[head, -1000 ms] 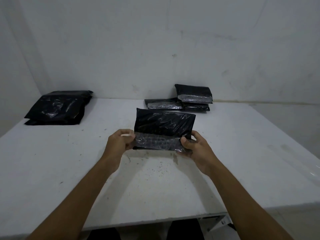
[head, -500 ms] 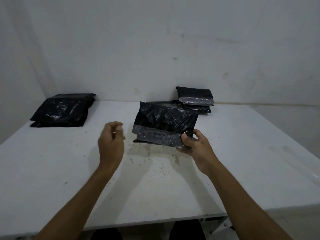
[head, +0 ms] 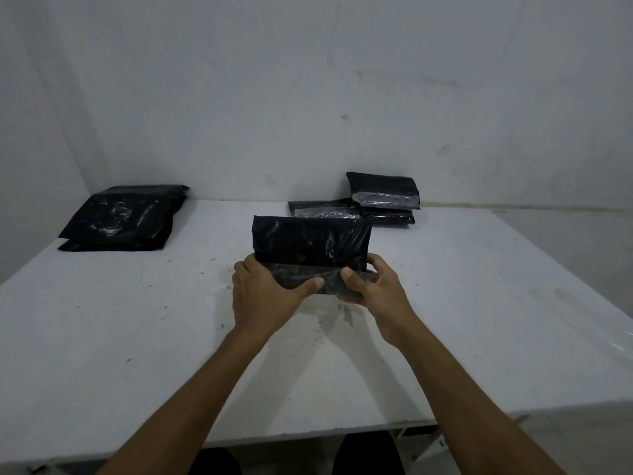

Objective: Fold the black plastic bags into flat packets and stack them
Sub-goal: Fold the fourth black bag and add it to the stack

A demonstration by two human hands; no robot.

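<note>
Folded bag (head: 310, 246) held at frame centre above the worktop (head: 137, 320), long axis left-right. Left hand (head: 265, 296) and right hand (head: 371, 286) both pinch its lower flap. Finished stack (head: 383, 197) lies up-right, nearer the right hand.

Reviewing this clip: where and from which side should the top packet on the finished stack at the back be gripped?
Top packet: pinch its near long edge, where the grey flap band faces the person, coming from the front. It lies flat on the stack with the wall close behind, so the front looks like the open side.
</note>
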